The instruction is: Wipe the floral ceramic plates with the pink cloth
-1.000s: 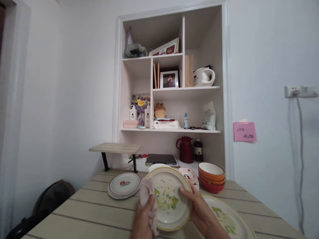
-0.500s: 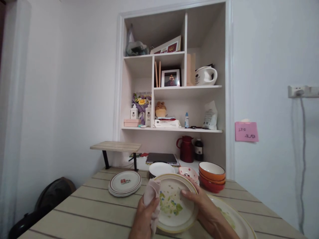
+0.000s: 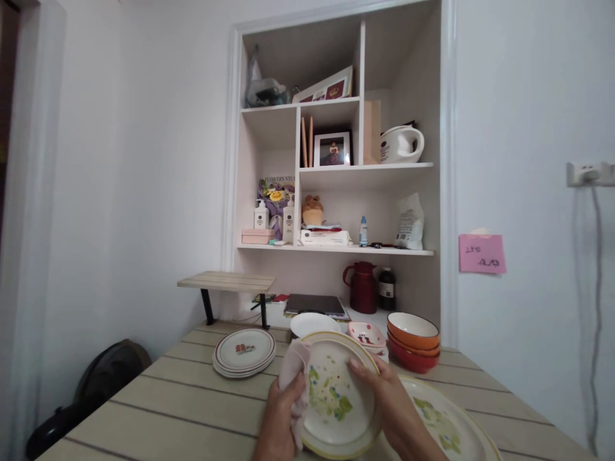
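A cream plate (image 3: 331, 426) with a yellow rim and a green leaf pattern is held up, tilted toward me, above the table's front part. My left hand (image 3: 281, 413) is closed on a pale pink cloth (image 3: 296, 374), which is folded over the plate's left edge. On the right edge, my right hand (image 3: 391, 397) grips the plate, thumb on its face and fingers mostly hidden behind. Beneath my right forearm lies a larger plate (image 3: 439, 416) of the same pattern, flat on the table and partly covered.
Stacked white plates (image 3: 244, 351) stand to the left and orange and red bowls (image 3: 413, 339) to the right. Behind the held plate are a white round dish (image 3: 314, 324) and pink dishes (image 3: 366, 334). A small raised stand (image 3: 227, 282) occupies the back left.
The view has shifted slightly. The plate stays between both hands, and the cloth remains at its left edge. My right hand sits a little lower, showing more of the larger plate.
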Demonstrator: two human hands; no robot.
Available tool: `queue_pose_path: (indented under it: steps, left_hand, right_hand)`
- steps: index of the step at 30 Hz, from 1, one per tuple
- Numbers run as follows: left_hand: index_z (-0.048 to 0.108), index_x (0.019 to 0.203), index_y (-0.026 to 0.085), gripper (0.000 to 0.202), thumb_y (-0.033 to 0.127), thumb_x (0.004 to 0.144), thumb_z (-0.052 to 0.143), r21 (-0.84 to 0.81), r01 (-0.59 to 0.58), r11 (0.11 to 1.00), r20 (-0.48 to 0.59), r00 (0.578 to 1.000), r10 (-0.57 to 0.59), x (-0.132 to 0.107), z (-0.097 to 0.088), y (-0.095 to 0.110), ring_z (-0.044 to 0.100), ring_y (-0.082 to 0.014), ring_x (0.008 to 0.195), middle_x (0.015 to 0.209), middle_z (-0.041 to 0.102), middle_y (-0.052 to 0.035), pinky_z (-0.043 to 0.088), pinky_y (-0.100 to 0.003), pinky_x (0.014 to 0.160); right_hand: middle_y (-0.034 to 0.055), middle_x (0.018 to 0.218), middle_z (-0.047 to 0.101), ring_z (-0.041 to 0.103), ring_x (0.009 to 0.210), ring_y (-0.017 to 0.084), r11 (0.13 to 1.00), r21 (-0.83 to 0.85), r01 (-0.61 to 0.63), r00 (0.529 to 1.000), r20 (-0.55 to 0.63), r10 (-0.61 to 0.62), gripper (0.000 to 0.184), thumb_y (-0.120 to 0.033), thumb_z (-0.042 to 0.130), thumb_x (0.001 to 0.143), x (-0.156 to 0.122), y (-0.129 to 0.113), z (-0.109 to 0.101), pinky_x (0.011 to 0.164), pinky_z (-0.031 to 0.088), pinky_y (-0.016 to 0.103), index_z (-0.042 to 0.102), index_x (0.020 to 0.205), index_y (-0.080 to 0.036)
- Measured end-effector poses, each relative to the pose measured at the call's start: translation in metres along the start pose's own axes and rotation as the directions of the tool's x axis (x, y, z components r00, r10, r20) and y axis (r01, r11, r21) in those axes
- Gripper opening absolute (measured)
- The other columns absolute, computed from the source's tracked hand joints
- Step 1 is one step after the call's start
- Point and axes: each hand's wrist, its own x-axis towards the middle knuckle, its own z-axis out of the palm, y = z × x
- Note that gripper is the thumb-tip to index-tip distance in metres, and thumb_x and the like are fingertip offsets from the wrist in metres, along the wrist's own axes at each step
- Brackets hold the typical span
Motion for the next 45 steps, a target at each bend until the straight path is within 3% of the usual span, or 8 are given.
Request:
queue_pose_path:
  steps: [4,11,20,26,34,37,42,45]
  left_hand:
    - [0.067,0.108,0.010,0.057,0.029,0.057,0.084,0.050,-0.002,0.999,0.081,0.997,-0.003,0.003,0.000,-0.002,0.071,-0.0339,0.088,0.089,0.076,-0.0160,0.054,-0.044,0.082]
    - [0.068,0.103,0.010,0.045,0.027,0.063,0.080,0.016,-0.023,1.000,0.053,0.998,0.022,0.004,0.003,-0.005,0.069,-0.0334,0.096,0.092,0.076,-0.0157,0.054,-0.043,0.084]
    - [0.059,0.122,0.016,0.062,0.027,0.065,0.079,-0.087,-0.040,0.995,-0.030,0.999,0.037,-0.004,0.015,-0.009,0.068,-0.0336,0.098,0.104,0.074,-0.0157,0.055,-0.046,0.085]
    - [0.059,0.122,0.014,0.054,0.029,0.073,0.073,-0.153,0.047,0.987,0.029,0.999,-0.043,-0.004,0.016,-0.022,0.065,-0.0347,0.106,0.110,0.071,-0.0179,0.052,-0.049,0.091]
    - [0.059,0.123,0.010,0.053,0.029,0.075,0.071,-0.237,0.146,0.961,0.093,0.988,-0.127,-0.002,0.014,-0.035,0.060,-0.0357,0.113,0.119,0.067,-0.0203,0.051,-0.050,0.094]
    - [0.059,0.123,0.010,0.053,0.027,0.074,0.071,-0.239,0.146,0.960,0.075,0.988,-0.132,-0.001,0.012,-0.033,0.061,-0.0353,0.112,0.118,0.067,-0.0200,0.051,-0.049,0.094]
    - [0.060,0.121,0.013,0.052,0.020,0.071,0.074,-0.206,0.021,0.978,-0.036,0.999,-0.029,0.003,0.005,-0.020,0.066,-0.0326,0.105,0.113,0.071,-0.0170,0.054,-0.045,0.090]
    - [0.060,0.120,0.014,0.056,0.018,0.067,0.077,-0.106,-0.063,0.992,-0.090,0.995,0.054,0.001,0.003,-0.007,0.068,-0.0321,0.099,0.105,0.074,-0.0155,0.056,-0.044,0.084]
  right_hand:
    - [0.0110,0.087,0.076,0.071,0.072,0.030,0.999,0.010,0.032,0.997,-0.075,-0.031,0.056,-0.038,0.079,0.063,0.003,0.004,0.002,0.068,0.055,0.041,0.065,0.112,-0.015]
    - [0.0076,0.091,0.076,0.071,0.077,0.028,0.996,-0.008,0.089,0.987,-0.134,-0.090,0.050,-0.038,0.077,0.066,0.000,0.006,0.006,0.070,0.055,0.038,0.066,0.110,-0.019]
    - [0.0060,0.080,0.077,0.071,0.070,0.030,0.982,0.183,0.056,0.960,-0.279,-0.002,0.084,-0.040,0.081,0.061,0.000,0.018,0.013,0.066,0.057,0.042,0.048,0.135,-0.020]
    - [0.0055,0.085,0.077,0.072,0.075,0.028,0.949,0.294,0.112,0.947,-0.320,-0.013,0.086,-0.037,0.082,0.061,-0.003,0.028,0.021,0.071,0.058,0.042,0.044,0.136,-0.021]
    - [-0.0003,0.094,0.076,0.072,0.081,0.025,0.915,0.374,0.151,0.947,-0.320,-0.025,0.081,-0.035,0.078,0.067,-0.001,0.047,0.023,0.078,0.057,0.044,0.040,0.139,-0.033]
    - [0.0008,0.095,0.076,0.072,0.083,0.026,0.895,0.434,0.105,0.957,-0.290,0.029,0.075,-0.034,0.075,0.071,0.000,0.054,0.027,0.080,0.057,0.046,0.042,0.138,-0.031]
    - [0.0072,0.092,0.077,0.072,0.082,0.027,0.892,0.448,-0.057,0.983,-0.132,0.129,0.064,-0.027,0.074,0.072,-0.001,0.046,0.034,0.079,0.056,0.043,0.051,0.130,-0.017]
    - [0.0090,0.089,0.077,0.072,0.079,0.026,0.921,0.366,-0.132,0.981,-0.085,0.174,0.070,-0.019,0.078,0.065,0.000,0.032,0.028,0.074,0.056,0.038,0.052,0.129,-0.014]
